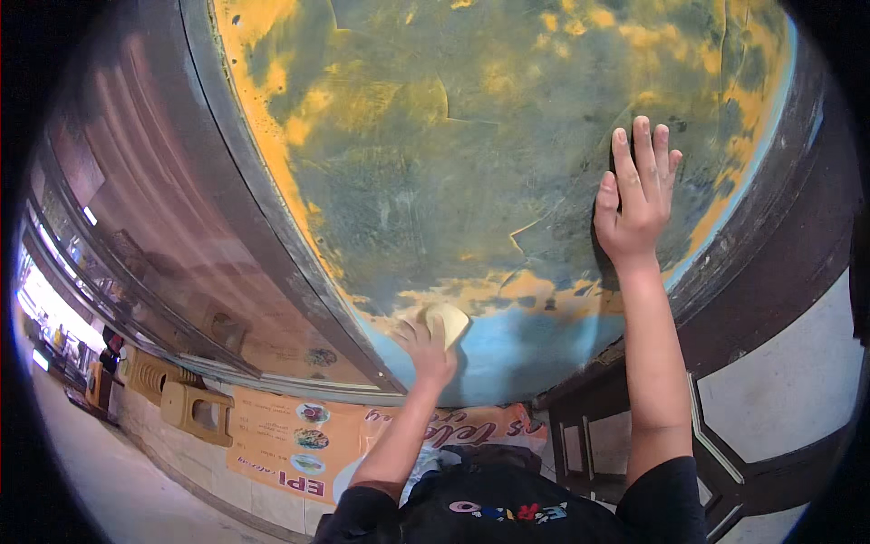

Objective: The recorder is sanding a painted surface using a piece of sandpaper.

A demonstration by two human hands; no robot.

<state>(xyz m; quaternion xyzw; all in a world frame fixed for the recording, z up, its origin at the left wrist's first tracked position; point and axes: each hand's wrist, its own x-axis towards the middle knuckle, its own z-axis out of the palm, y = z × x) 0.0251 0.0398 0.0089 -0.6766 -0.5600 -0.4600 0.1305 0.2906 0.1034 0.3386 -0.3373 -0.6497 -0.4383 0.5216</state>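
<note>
In front of me rises a wall panel [408,172] with patchy grey-green and orange paint, turning light blue along its lower part. My left hand [430,350] presses a pale yellow sheet of sandpaper [450,324] against the lower area, where orange meets blue. The sheet is bent under the fingers, and its rough face is hidden. Higher up on the right, my right hand [634,204] lies flat on the painted surface. Its fingers point upward, a little apart, and it holds nothing. Both forearms reach up from the lower edge.
A dark wooden frame [272,195] borders the panel on the left, beside a reflective pane. Dark panelled wood with pale insets [779,390] stands at the right. An orange printed banner [272,435] and beige plastic stools [195,412] are low down behind.
</note>
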